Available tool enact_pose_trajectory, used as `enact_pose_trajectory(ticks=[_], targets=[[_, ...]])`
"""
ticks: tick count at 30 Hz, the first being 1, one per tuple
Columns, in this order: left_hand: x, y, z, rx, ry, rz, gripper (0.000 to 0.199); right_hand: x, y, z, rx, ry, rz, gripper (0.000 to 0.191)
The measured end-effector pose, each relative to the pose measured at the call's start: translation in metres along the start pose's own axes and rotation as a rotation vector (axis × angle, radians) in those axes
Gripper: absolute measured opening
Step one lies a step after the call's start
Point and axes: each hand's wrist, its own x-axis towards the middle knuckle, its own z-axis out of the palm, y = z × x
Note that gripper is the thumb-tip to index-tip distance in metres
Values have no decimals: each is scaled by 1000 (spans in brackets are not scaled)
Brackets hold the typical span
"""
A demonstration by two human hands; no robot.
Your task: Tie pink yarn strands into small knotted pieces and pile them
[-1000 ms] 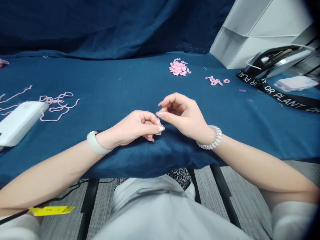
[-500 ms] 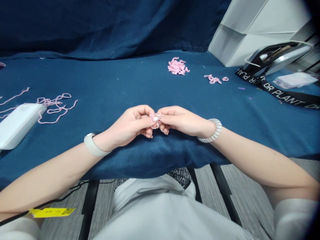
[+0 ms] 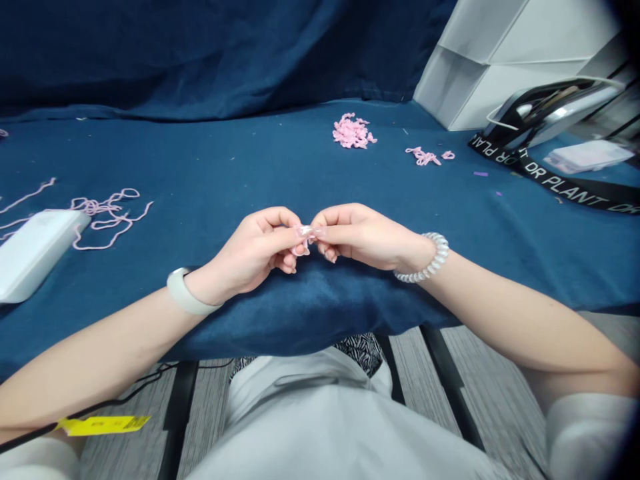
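Observation:
Above the front edge of the blue cloth, my left hand (image 3: 263, 247) and my right hand (image 3: 357, 237) meet at the fingertips. Both are closed in a pinch, thumbs on top, on a short piece of pink yarn (image 3: 301, 249). A small loop of it shows below my left thumb; the rest is hidden by the fingers. Farther back lies a pile of pink yarn pieces (image 3: 353, 132), with a few more pink yarn bits (image 3: 424, 157) to its right. Long pink strands (image 3: 113, 212) lie loosely at the left.
A white box-shaped device (image 3: 43, 250) rests at the left beside the strands. At the right are a black lettered strap (image 3: 560, 183), a headset-like device (image 3: 555, 113), a pale flat case (image 3: 590, 157) and white boxes (image 3: 500, 63). A yellow-tagged cable (image 3: 107, 425) crosses my left arm.
My hands have shifted slightly, the left one a little to the left, with the fingertips drawn a bit farther apart. The yarn loop has moved left under my left thumb.

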Motion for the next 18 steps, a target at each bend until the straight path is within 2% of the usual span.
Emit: enact_pose_trajectory(ticks=[4, 11, 15, 18], targets=[[0, 0, 2, -41, -2, 7, 20, 1, 4, 3, -33, 105, -109, 12], [-2, -1, 4, -116, -50, 19, 18, -3, 5, 9, -233, 205, -305, 18], [-2, -2, 4, -125, -32, 18, 21, -7, 5, 13, -391, 293, -427, 20], [-2, -2, 4, -121, -8, 14, 27, -9, 7, 13, -597, 365, -593, 18]])
